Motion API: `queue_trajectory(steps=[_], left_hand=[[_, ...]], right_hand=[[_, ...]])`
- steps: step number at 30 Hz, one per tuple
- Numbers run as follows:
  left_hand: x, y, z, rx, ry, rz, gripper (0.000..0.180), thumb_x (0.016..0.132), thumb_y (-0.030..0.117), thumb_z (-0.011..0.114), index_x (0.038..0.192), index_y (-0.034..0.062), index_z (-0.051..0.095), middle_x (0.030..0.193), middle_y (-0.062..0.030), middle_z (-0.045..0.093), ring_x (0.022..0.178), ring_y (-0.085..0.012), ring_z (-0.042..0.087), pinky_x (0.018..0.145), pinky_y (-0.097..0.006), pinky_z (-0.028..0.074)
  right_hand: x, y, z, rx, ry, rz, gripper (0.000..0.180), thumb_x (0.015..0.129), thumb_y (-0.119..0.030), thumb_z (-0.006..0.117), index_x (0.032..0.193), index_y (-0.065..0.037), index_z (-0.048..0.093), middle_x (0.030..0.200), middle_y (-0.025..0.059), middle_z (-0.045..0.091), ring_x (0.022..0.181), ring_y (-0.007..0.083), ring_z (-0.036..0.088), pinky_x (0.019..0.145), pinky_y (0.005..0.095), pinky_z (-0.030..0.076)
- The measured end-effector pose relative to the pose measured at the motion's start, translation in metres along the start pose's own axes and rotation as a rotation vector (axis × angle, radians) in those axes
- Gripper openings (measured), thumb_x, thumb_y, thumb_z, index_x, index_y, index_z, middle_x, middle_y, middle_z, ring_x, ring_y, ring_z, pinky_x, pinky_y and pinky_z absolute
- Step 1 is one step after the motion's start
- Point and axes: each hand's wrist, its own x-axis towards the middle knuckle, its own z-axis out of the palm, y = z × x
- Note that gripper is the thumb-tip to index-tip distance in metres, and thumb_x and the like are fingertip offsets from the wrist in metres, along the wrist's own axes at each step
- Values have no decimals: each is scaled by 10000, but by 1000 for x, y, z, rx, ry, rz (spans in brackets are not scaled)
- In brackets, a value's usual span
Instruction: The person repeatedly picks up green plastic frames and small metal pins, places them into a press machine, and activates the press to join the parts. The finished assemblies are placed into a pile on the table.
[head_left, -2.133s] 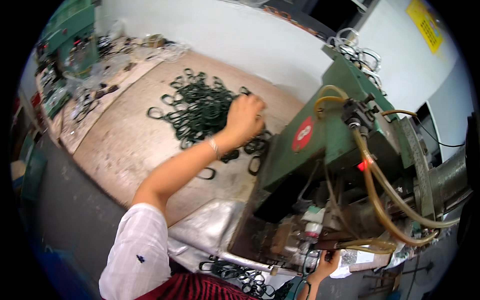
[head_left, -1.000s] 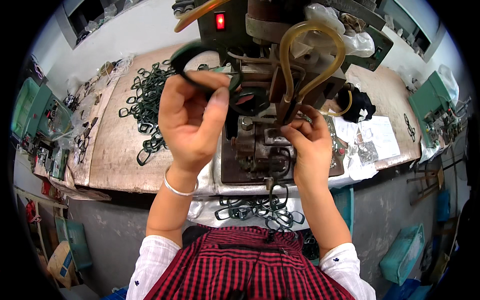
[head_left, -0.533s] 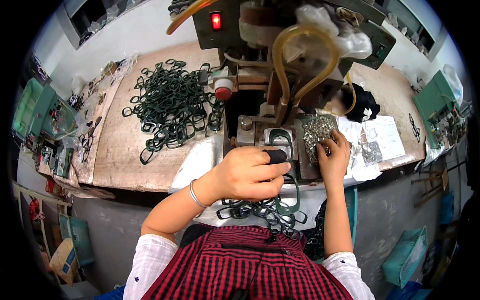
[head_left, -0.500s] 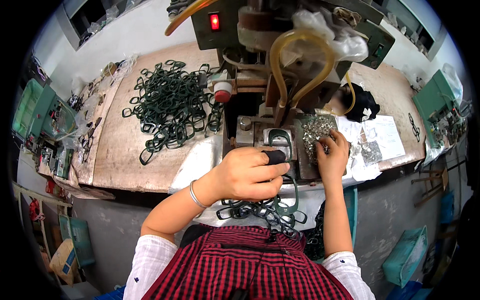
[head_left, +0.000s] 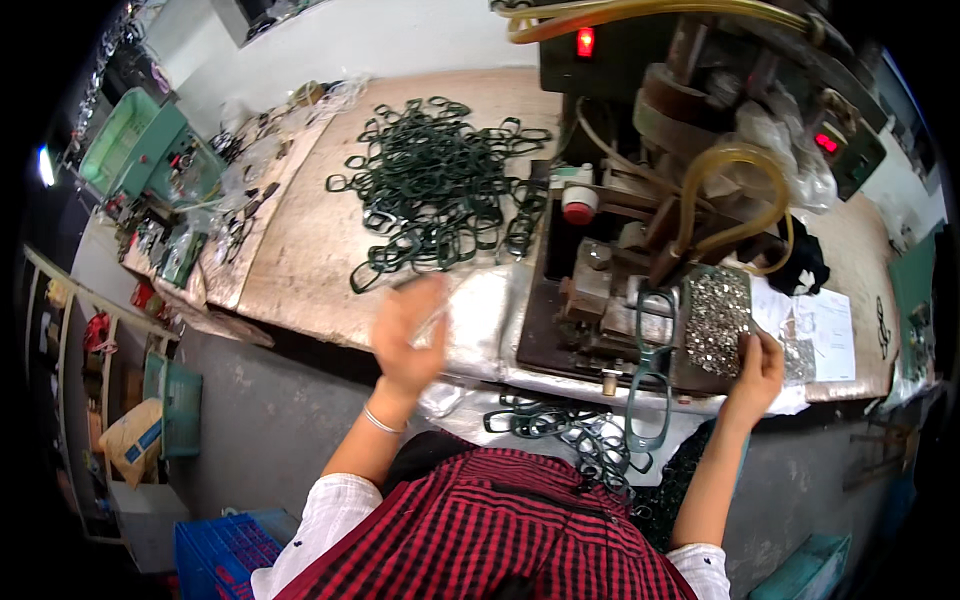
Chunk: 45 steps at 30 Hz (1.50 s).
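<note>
My left hand [head_left: 410,335], smeared by motion, is above the near edge of the table, just in front of a pile of dark green eyeglass frames [head_left: 440,185]. Whether it holds anything does not show. At the near right edge of a tray of small shiny metal pieces [head_left: 718,320], my right hand [head_left: 757,372] has thumb and fingers drawn together; what they pinch is too small to make out. Between my hands, a dark green eyeglass frame [head_left: 650,405] rests in the press machine [head_left: 690,120], with one rim hanging over the front. Neither hand touches it.
More eyeglass frames [head_left: 600,440] lie on my lap. A red push button [head_left: 579,208] sits at the machine's left, below yellow hoses [head_left: 735,160]. White papers [head_left: 825,335] and a black cloth [head_left: 805,262] lie at right. A green machine [head_left: 150,150] stands far left.
My left hand has left the eyeglass frame at the press and swung left toward the pile. My right hand has shifted to the tray's near edge. The view has turned left.
</note>
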Motion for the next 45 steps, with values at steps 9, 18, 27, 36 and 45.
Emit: queue_trajectory(steps=[9, 18, 27, 36, 45], left_hand=[[49, -92, 33, 346, -177, -157, 114, 807, 30, 657, 903, 50, 717, 905, -110, 663, 873, -309, 629, 771, -412, 509], [40, -143, 83, 501, -432, -329, 98, 797, 78, 650, 867, 56, 715, 927, -120, 637, 871, -332, 640, 728, -438, 524], [81, 12, 54, -1001, 144, -533, 151, 994, 110, 582, 1125, 37, 567, 841, -107, 682, 668, -164, 638, 586, -256, 511], [90, 115, -18, -1498, -583, -554, 325, 1069, 244, 353, 1109, -37, 511, 665, -171, 650, 403, -160, 544, 356, -218, 410], [80, 139, 51, -1498, -1123, -1355, 399, 1072, 290, 379, 1124, -40, 596, 651, -138, 663, 401, -170, 588, 351, -220, 460]], right_hand=[[17, 4, 54, 27, 35, 21, 169, 925, -67, 670, 1069, 15, 703, 1017, 49, 696, 916, 101, 616, 842, 234, 485], [-17, -89, 78, -76, -500, -96, 173, 833, -17, 698, 1001, 23, 704, 937, 54, 711, 897, 117, 642, 851, 247, 486], [-36, -108, 119, 232, -500, 57, 483, 814, 29, 692, 1248, 54, 482, 864, 61, 677, 868, 104, 623, 853, 227, 456], [-54, -130, 113, 210, -548, 21, 580, 845, 27, 618, 1377, 74, 394, 1067, 138, 693, 1148, 194, 608, 1028, 329, 422], [6, -30, 36, -975, -271, -534, 209, 783, -134, 733, 980, -64, 728, 1253, 202, 618, 1228, 391, 524, 1038, 468, 411]])
